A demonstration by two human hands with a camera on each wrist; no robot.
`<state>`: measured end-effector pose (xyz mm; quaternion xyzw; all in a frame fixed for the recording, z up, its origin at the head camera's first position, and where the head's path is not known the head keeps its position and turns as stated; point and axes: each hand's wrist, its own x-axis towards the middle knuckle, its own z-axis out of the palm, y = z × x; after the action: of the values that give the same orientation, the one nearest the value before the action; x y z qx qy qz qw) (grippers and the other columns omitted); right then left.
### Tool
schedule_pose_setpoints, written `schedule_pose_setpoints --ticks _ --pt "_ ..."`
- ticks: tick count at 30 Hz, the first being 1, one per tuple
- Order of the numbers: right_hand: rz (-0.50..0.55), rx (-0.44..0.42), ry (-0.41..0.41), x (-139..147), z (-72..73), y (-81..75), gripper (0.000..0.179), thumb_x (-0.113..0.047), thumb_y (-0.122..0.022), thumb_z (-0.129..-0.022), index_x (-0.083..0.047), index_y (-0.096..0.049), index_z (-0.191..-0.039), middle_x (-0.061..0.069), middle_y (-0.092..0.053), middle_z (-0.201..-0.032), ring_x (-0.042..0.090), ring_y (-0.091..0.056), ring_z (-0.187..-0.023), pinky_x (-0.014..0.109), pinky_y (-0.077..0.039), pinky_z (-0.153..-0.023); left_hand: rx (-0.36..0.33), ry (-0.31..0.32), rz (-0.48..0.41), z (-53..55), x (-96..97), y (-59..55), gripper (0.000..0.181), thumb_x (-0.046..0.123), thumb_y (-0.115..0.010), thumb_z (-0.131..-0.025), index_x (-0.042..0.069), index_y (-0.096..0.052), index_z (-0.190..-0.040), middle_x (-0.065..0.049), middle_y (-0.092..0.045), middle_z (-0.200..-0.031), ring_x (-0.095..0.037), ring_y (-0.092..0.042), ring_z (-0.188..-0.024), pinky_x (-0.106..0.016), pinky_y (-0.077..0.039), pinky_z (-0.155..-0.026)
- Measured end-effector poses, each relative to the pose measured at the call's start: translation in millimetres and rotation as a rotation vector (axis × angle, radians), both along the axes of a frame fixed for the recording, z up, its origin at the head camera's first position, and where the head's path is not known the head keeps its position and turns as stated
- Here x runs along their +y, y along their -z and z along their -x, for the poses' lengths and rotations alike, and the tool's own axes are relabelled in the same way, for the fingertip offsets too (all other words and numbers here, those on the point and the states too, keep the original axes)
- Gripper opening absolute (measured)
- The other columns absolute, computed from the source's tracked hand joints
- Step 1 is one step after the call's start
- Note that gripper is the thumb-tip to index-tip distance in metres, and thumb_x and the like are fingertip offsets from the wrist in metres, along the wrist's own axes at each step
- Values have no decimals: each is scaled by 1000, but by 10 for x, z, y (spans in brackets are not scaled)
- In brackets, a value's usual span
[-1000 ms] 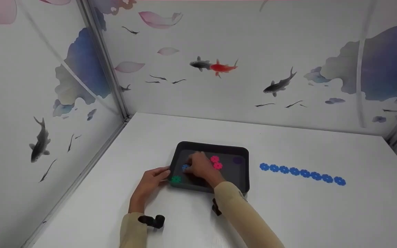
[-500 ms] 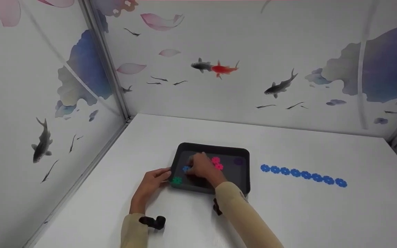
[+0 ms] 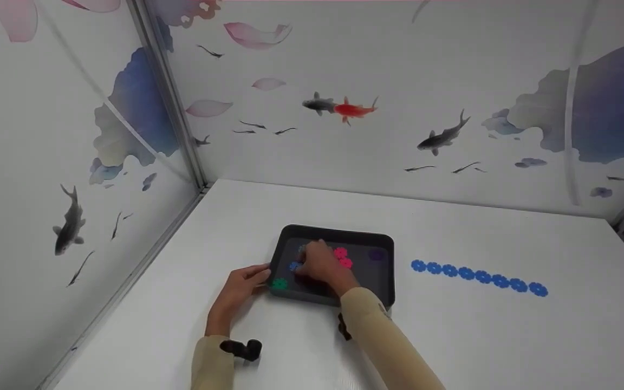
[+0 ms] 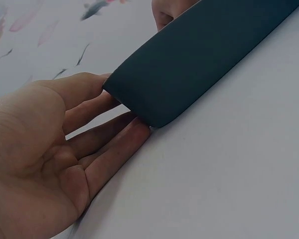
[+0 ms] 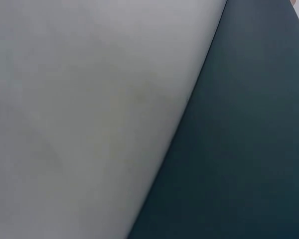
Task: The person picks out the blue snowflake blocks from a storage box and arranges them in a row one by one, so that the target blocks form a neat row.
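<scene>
A black rectangular tray (image 3: 333, 233) stands on the white table. Against its left side rests my left hand (image 3: 241, 287); in the left wrist view the fairly straight fingers (image 4: 114, 154) touch the tray wall (image 4: 189, 64) at its corner. My right hand (image 3: 320, 265) reaches down into the tray, with blue flower-shaped pieces (image 3: 294, 266) right at its fingers. The hand hides its own fingertips, so I cannot tell what they hold. Pink flower pieces (image 3: 340, 253) lie just right of it, a green one (image 3: 279, 284) in the near left corner, a purple one (image 3: 377, 254) at the right.
Right of the tray, several blue flower pieces (image 3: 483, 277) form a slanting row on the table (image 3: 453, 336). White panels printed with fish enclose the table at the left and back. In the right wrist view the tray's outer wall (image 5: 239, 139) fills the right half.
Another blue piece shows beside my right hand's fingers at the upper left. The right hand has barely moved and the left stays at the tray. The head view shifts slightly.
</scene>
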<state>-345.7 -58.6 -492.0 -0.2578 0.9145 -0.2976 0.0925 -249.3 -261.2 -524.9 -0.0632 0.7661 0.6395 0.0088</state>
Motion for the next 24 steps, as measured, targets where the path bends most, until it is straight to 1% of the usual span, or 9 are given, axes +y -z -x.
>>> schedule_pose_setpoints --ticks 3,4,7,10,13,16,20,24 --pt "-14 23 4 1 -5 -3 22 -20 -78 -84 -3 -77 -96 10 -73 -97 35 -60 -118 54 -37 -118 -2 -11 -8 -14 14 -15 39 21 -64 -99 2 -63 -133 -20 -60 -141 -28 -60 -127 -41 -56 -102" --pt "-15 24 7 0 -6 -6 22 -21 -78 -84 -3 -77 -97 10 -73 -99 38 -57 -123 57 -37 -117 -1 -13 -10 -18 17 -20 39 20 -63 -99 2 -64 -133 -20 -60 -141 -28 -60 -127 -41 -56 -102" --pt "-26 42 9 -1 -7 -14 25 -22 -79 -83 -3 -76 -98 11 -72 -102 41 -51 -131 62 -31 -119 4 -16 -17 -21 21 -24 38 19 -64 -99 1 -64 -132 -20 -60 -140 -28 -60 -126 -42 -56 -102" --pt "-41 72 10 15 -7 -20 27 -23 -79 -83 -3 -76 -102 11 -71 -106 37 -53 -127 64 -30 -119 7 -9 -17 -18 27 -23 39 20 -64 -99 1 -64 -132 -20 -60 -140 -28 -61 -126 -41 -56 -101" --pt "-42 103 0 48 -9 -43 30 -25 -79 -83 -4 -76 -104 11 -70 -108 32 -55 -116 64 -34 -116 8 -2 -4 -8 28 -16 39 21 -64 -99 1 -64 -133 -20 -61 -140 -28 -61 -126 -40 -57 -100" --pt "-30 153 -20 85 -13 -93 32 -27 -78 -83 -4 -77 -105 10 -69 -106 28 -55 -107 65 -37 -113 12 5 -3 2 23 -15 39 21 -64 -99 1 -64 -132 -20 -61 -139 -27 -62 -124 -39 -57 -100" --pt "-32 243 -46 131 -31 -167 31 -29 -77 -84 -7 -78 -105 8 -69 -105 27 -57 -107 67 -36 -113 14 13 -15 10 9 -8 40 22 -64 -99 0 -63 -133 -20 -61 -139 -25 -63 -123 -39 -56 -101" --pt "-27 300 -63 189 -51 -231 29 -29 -76 -85 -8 -78 -104 7 -70 -104 28 -60 -108 64 -37 -113 21 16 -33 7 -2 1 41 22 -65 -99 -1 -63 -133 -21 -61 -139 -24 -64 -120 -38 -57 -100"
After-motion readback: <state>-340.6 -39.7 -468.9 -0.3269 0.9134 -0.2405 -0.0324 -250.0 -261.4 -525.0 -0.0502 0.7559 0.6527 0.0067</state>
